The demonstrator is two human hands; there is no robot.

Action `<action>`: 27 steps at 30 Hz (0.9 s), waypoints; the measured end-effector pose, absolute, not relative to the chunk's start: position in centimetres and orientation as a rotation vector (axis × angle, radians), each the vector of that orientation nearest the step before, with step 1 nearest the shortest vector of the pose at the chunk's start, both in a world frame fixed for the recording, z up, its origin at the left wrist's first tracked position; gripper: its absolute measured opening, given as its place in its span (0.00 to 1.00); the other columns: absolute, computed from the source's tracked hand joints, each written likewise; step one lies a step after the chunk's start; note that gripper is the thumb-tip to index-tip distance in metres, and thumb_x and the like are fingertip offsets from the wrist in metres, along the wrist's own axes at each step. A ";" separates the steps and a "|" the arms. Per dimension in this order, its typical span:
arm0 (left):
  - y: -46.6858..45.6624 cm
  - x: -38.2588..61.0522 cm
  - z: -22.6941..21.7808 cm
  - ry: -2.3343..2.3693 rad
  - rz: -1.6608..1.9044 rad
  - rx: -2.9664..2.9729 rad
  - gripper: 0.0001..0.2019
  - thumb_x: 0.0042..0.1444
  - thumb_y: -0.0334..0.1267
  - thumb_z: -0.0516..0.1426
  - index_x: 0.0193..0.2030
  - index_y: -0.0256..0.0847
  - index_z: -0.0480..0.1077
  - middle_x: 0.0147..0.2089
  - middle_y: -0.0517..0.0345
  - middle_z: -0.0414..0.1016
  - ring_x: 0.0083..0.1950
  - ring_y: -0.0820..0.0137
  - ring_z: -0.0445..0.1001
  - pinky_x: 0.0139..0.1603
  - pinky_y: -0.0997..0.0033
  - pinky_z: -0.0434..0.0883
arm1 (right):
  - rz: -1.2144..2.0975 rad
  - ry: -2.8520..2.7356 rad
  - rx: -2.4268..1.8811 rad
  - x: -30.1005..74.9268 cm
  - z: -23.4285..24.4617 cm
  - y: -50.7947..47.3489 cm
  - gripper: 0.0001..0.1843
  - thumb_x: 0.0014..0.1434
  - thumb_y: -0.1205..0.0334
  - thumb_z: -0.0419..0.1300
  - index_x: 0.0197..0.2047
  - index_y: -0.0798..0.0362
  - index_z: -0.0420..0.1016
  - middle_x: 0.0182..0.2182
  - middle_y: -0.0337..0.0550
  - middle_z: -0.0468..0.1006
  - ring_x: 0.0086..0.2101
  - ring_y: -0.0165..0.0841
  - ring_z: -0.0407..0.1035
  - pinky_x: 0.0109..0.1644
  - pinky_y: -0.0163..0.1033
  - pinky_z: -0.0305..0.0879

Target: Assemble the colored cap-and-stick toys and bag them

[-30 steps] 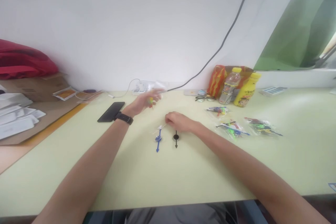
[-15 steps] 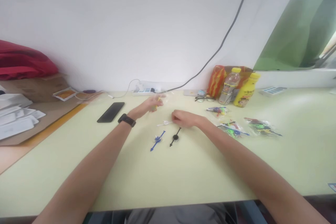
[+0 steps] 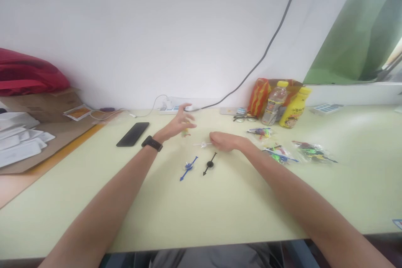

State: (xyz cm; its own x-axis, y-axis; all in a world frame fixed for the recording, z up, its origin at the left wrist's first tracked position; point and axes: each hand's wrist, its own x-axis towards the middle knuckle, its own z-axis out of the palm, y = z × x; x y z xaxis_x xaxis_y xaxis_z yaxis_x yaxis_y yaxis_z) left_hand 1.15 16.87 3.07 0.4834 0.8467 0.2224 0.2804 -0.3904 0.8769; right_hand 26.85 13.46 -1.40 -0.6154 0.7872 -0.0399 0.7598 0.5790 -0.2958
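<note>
My left hand (image 3: 177, 124), with a black watch on its wrist, is open over the table with thumb and fingers spread. Just under its fingers are small yellow, green and red pieces (image 3: 186, 132), too blurred to name. My right hand (image 3: 224, 141) is closed in a pinch on one end of a white arrow spinner (image 3: 203, 145), whose middle and other end stick out to the left. Nearer to me lie a blue arrow spinner (image 3: 188, 167) and a black arrow spinner (image 3: 210, 164), each slanted on the table.
Clear bags of coloured parts (image 3: 314, 151) lie on the right. Behind them stand a yellow bottle (image 3: 293, 109), a clear drink bottle (image 3: 274, 104) and eyeglasses (image 3: 245, 119). A black phone (image 3: 132, 134) is on the left, by cardboard (image 3: 63, 134) with white papers (image 3: 19, 144).
My left hand's fingers have spread apart, and the small coloured pieces are now below them. My right hand has shifted slightly right, the white arrow spinner moving with it.
</note>
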 end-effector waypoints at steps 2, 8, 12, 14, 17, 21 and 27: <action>17.0 1.1 2.9 0.930 0.904 1.938 0.39 0.53 0.44 0.71 0.65 0.52 0.54 0.56 0.51 0.69 0.49 0.63 0.77 0.42 0.65 0.78 | 0.445 -2.671 -1.321 27.2 -1.2 13.6 0.07 0.62 0.74 0.58 0.38 0.52 0.69 0.38 0.48 0.81 0.31 0.36 0.70 0.34 0.37 0.63; 17.0 0.8 3.1 0.946 0.932 2.130 0.27 0.56 0.52 0.69 0.52 0.47 0.61 0.56 0.51 0.71 0.46 0.65 0.77 0.39 0.68 0.77 | 0.355 -2.426 -1.331 30.6 1.6 15.1 0.16 0.68 0.72 0.50 0.56 0.54 0.67 0.40 0.47 0.79 0.38 0.37 0.72 0.41 0.39 0.66; 17.0 1.0 3.2 0.993 0.926 2.368 0.22 0.58 0.57 0.66 0.38 0.43 0.64 0.46 0.53 0.72 0.44 0.64 0.74 0.44 0.64 0.74 | 0.431 -2.000 -1.227 32.7 4.4 15.2 0.13 0.68 0.65 0.51 0.56 0.50 0.65 0.38 0.39 0.75 0.34 0.34 0.76 0.38 0.39 0.70; 17.1 1.4 3.0 0.979 0.906 2.481 0.24 0.57 0.58 0.67 0.32 0.43 0.61 0.43 0.53 0.71 0.43 0.63 0.72 0.44 0.63 0.72 | 0.484 -1.851 -1.118 32.7 5.6 14.7 0.12 0.68 0.62 0.53 0.54 0.48 0.64 0.41 0.38 0.72 0.33 0.32 0.78 0.36 0.37 0.71; 17.0 2.1 2.5 0.978 0.857 2.583 0.28 0.54 0.60 0.69 0.30 0.43 0.57 0.41 0.53 0.68 0.39 0.64 0.67 0.41 0.63 0.68 | 0.496 -1.791 -1.000 31.9 6.8 13.7 0.12 0.66 0.61 0.55 0.53 0.47 0.65 0.41 0.37 0.69 0.33 0.31 0.79 0.34 0.36 0.71; 16.2 3.0 2.7 0.979 0.868 2.651 0.28 0.54 0.61 0.68 0.32 0.43 0.57 0.41 0.54 0.65 0.35 0.66 0.61 0.38 0.63 0.63 | 0.484 -1.837 -0.921 30.7 7.8 12.8 0.15 0.64 0.61 0.56 0.54 0.47 0.67 0.38 0.37 0.71 0.34 0.32 0.77 0.33 0.36 0.71; 14.4 4.2 4.0 0.920 0.884 2.651 0.25 0.59 0.61 0.65 0.38 0.44 0.60 0.44 0.53 0.66 0.37 0.64 0.63 0.40 0.61 0.63 | 0.470 -1.856 -0.901 29.7 8.0 12.2 0.14 0.65 0.61 0.58 0.54 0.48 0.69 0.38 0.39 0.73 0.32 0.32 0.76 0.33 0.37 0.69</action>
